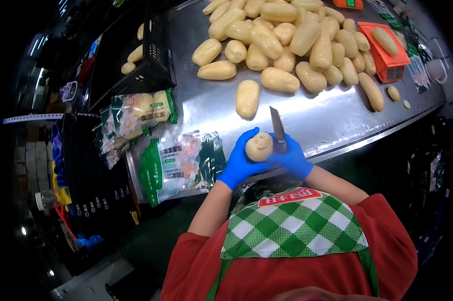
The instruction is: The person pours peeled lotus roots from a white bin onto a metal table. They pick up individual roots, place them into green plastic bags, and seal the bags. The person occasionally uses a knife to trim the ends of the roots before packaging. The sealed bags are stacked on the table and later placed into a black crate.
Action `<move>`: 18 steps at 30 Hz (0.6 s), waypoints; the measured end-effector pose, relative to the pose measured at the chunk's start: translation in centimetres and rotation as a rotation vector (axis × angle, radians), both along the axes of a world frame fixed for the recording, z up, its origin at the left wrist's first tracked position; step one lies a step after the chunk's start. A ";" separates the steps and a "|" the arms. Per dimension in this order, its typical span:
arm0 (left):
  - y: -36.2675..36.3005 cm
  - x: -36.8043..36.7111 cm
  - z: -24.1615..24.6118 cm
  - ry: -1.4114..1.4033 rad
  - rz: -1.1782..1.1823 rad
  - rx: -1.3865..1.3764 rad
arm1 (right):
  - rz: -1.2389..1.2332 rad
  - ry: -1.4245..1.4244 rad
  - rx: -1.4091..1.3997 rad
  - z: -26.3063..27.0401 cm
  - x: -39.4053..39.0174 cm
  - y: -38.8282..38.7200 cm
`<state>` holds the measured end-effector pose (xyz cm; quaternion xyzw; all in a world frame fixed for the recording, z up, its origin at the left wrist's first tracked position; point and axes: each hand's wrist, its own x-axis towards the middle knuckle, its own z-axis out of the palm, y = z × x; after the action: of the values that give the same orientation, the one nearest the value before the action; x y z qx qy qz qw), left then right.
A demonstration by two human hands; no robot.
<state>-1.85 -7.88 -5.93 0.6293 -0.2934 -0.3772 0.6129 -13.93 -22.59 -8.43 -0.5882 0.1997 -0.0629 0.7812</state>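
Note:
My left hand (243,160), in a blue glove, is wrapped around a peeled lotus root section (259,146) above the table's near edge. The root's end with its holes faces up towards me. In my right hand (292,156), also gloved in blue and slightly blurred, is a knife (277,122) with its blade pointing away from me. The right fingers are close beside the root; whether they touch it I cannot tell. Just beyond my hands a single lotus root section (247,98) lies on the steel table (204,107).
A large pile of peeled lotus roots (266,41) covers the far table. Right of it stands an orange scale (388,52) with a root on top. At left are a black crate (155,56) holding a few roots, filled packages (140,113) and flat printed plastic bags (181,161).

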 end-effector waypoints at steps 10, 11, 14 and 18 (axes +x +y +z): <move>-1.3 1.1 -2.2 -0.093 0.146 0.051 | 0.027 -0.117 -0.840 2.5 0.0 -4.6; -1.2 1.4 -2.3 -0.083 0.167 0.061 | 0.076 -0.135 -1.064 3.6 -0.1 -5.1; -1.6 1.6 -1.6 -0.053 0.103 0.086 | 0.060 -0.158 -1.398 4.9 -0.5 -6.0; -2.5 1.0 0.7 -0.068 0.011 0.081 | 0.066 -0.108 -1.523 6.5 -0.6 -6.4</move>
<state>-0.89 -10.41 -5.26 0.6676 -0.2951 -0.3640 0.5786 -14.51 -28.96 -1.98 -0.9661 0.0452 -0.1886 0.1703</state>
